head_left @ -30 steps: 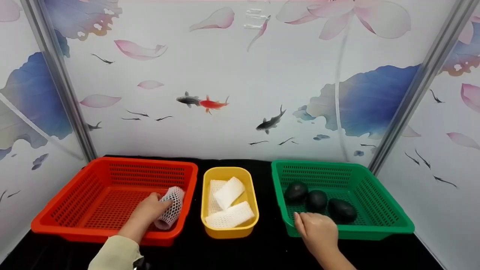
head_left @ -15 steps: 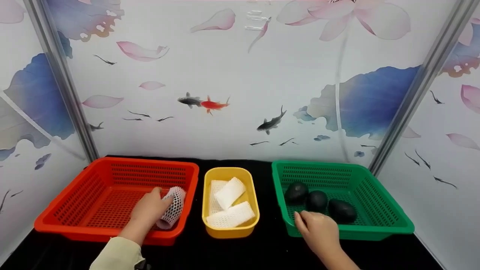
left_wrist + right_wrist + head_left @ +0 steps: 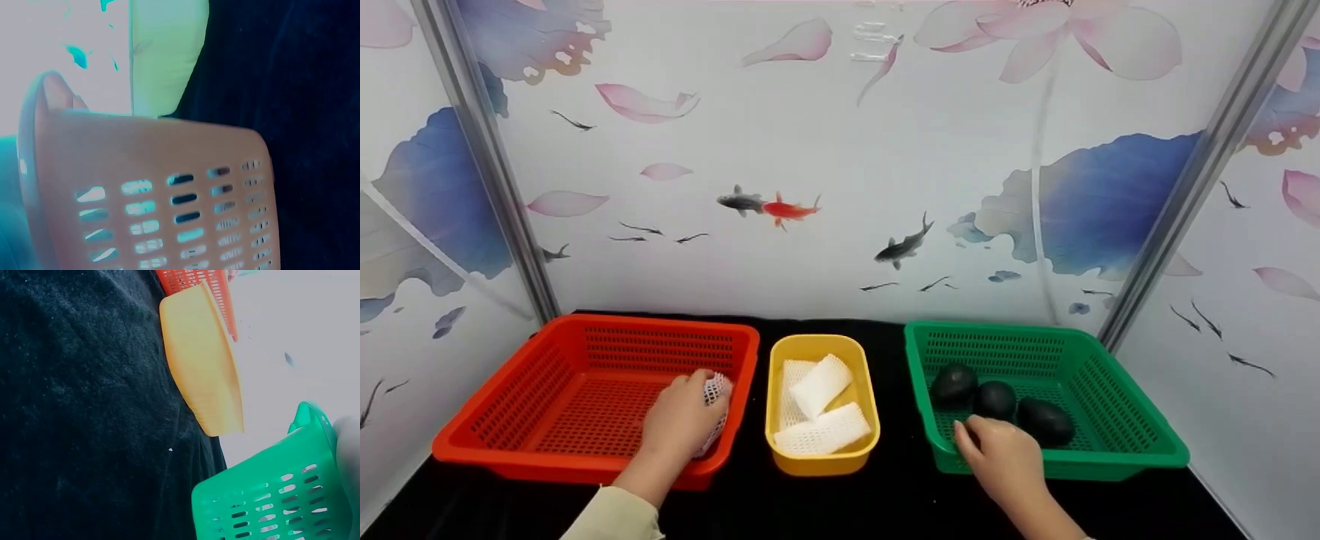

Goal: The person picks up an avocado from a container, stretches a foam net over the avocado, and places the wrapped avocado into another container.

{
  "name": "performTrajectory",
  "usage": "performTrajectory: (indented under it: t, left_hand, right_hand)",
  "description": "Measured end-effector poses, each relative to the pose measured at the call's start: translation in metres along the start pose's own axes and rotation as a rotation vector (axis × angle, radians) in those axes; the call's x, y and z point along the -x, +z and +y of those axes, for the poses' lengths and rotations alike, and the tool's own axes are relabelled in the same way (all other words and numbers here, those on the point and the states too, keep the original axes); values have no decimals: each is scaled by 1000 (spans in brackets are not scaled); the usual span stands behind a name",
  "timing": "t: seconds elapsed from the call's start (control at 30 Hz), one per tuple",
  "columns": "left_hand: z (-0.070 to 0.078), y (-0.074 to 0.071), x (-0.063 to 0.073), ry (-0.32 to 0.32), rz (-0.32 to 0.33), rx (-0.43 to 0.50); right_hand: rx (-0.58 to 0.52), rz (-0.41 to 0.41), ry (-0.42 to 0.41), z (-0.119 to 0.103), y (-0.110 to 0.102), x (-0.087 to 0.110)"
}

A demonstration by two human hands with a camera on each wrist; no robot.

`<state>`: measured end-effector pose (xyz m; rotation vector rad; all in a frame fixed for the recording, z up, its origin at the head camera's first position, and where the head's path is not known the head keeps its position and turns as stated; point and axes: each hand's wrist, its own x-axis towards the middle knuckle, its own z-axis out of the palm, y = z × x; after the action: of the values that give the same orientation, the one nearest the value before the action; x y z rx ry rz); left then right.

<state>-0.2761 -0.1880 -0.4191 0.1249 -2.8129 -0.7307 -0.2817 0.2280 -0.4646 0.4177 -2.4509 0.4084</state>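
In the head view my left hand [image 3: 682, 420] is inside the red basket [image 3: 540, 469], at its right end. Its thumb and fingers grip a dark avocado in a white foam net [image 3: 719, 388], largely hidden under the hand. My right hand [image 3: 1006, 457] is at the front rim of the green basket [image 3: 1117, 461], fingers curled and fingertips hidden. Close beyond it lie three dark avocados, one at the left [image 3: 955, 385], a middle avocado [image 3: 994, 400] and one at the right [image 3: 1045, 421]. The left wrist view shows the red basket's slotted wall [image 3: 146, 152].
Between the baskets stands a yellow bin [image 3: 823, 466] with several white foam nets [image 3: 821, 430] in it. A black cloth [image 3: 780, 510] covers the table. Printed white panels [image 3: 840, 270] with metal corner posts enclose the back and sides.
My left hand has moved right and over the foam-netted avocado, covering more of it. My right hand has shifted very slightly right and stays at the green basket's rim.
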Motion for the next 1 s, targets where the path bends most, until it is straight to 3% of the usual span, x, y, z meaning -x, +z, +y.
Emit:
performTrajectory:
  t: [0.17,0.3,0.53,0.77,1.0]
  left_hand:
    - [9,9,4,55,35,-25]
    - [17,14,6,99,44,-26]
    - [33,23,11,188,115,-45]
    - [47,30,14,194,94,-37]
    - [50,34,13,200,118,-13]
  right_hand:
    - [16,26,0,3,1,0]
    - [23,6,11,4,2,0]
    - [44,-42,39,3,1,0]
    - [-11,-189,122,1,-6,-5]
    - [-34,-238,175,8,-15,-16]
